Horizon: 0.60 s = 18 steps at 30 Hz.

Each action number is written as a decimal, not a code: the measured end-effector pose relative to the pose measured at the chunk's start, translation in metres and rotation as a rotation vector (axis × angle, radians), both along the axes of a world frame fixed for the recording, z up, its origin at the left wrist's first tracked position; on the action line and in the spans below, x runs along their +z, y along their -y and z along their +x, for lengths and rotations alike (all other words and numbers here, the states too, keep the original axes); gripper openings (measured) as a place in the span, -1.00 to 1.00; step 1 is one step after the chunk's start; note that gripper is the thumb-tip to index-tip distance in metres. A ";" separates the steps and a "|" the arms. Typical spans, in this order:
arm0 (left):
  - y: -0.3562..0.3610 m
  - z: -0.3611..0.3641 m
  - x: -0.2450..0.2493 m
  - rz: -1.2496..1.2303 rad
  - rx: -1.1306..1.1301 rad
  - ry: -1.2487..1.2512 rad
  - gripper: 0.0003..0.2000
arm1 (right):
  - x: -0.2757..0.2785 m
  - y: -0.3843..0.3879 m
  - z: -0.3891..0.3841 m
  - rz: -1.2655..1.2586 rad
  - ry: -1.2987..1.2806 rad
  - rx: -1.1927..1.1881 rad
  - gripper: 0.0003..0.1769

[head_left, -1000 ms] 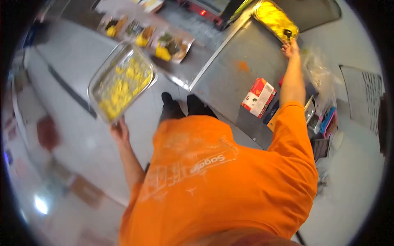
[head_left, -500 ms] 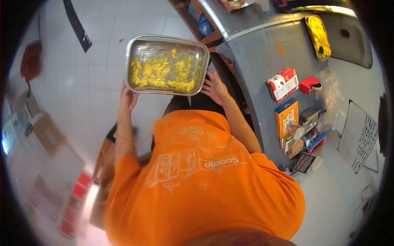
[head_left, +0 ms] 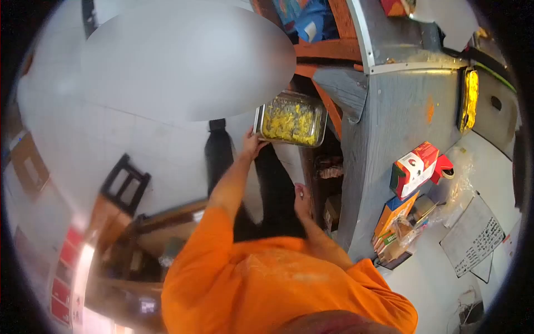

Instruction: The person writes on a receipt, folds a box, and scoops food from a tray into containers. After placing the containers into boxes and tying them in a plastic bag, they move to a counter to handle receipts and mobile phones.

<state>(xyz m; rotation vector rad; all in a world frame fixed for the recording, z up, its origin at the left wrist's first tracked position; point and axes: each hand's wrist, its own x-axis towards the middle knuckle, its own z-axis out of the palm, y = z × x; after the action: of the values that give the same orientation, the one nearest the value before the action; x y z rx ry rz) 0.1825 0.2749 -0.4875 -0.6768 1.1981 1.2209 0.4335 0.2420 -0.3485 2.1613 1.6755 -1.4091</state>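
My left hand [head_left: 254, 143] grips the lower left edge of a clear rectangular dish [head_left: 292, 119], its fingers wrapped round the rim. Yellow shredded bits [head_left: 289, 123] are scattered over the dish's bottom. The dish is beside the dark opening under the counter. Lower down and to the right, my right hand [head_left: 302, 201] is apart from the dish. Its fingers look curled in, and whatever they may hold is too small to make out.
To the right, the grey counter [head_left: 384, 133] carries a red and white box [head_left: 416, 170], an orange box [head_left: 394, 214] and a yellow-filled tray [head_left: 470, 100]. A whiteboard [head_left: 473, 236] lies beyond. A dark stool frame [head_left: 127, 183] stands at left.
The dish has moved right and down, towards the counter. My right hand has come off its right edge, dropped lower and curled its fingers. The view has shifted, with a blurred patch at the top.
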 end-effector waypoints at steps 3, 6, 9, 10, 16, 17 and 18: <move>-0.053 0.033 -0.057 0.045 0.048 0.022 -0.45 | 0.015 -0.009 -0.004 0.007 0.028 0.030 -0.70; -0.084 0.045 -0.079 0.052 -0.042 -0.066 -0.48 | 0.017 -0.012 0.007 -0.020 0.050 0.018 -0.69; -0.088 0.050 -0.101 0.102 0.102 -0.042 -0.49 | 0.001 0.000 0.031 0.042 -0.001 0.036 -0.70; -0.085 0.056 -0.118 0.137 0.063 -0.050 -0.50 | -0.014 0.011 0.045 0.021 0.004 -0.011 -0.72; -0.121 0.110 -0.149 0.084 -0.553 -0.257 -0.37 | -0.019 0.012 0.051 0.013 0.015 -0.065 -0.79; -0.131 0.121 -0.156 0.034 -0.795 -0.308 -0.31 | -0.021 0.015 0.054 0.033 0.011 -0.074 -0.79; -0.127 0.140 -0.162 0.127 -0.497 -0.373 -0.41 | -0.027 0.026 0.062 0.052 -0.011 -0.080 -0.80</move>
<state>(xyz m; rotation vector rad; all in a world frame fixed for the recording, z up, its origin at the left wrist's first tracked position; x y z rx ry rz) 0.3227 0.4021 -0.6500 -0.0385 1.4711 1.0076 0.4959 0.2157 -0.3757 2.2764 1.6650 -1.4143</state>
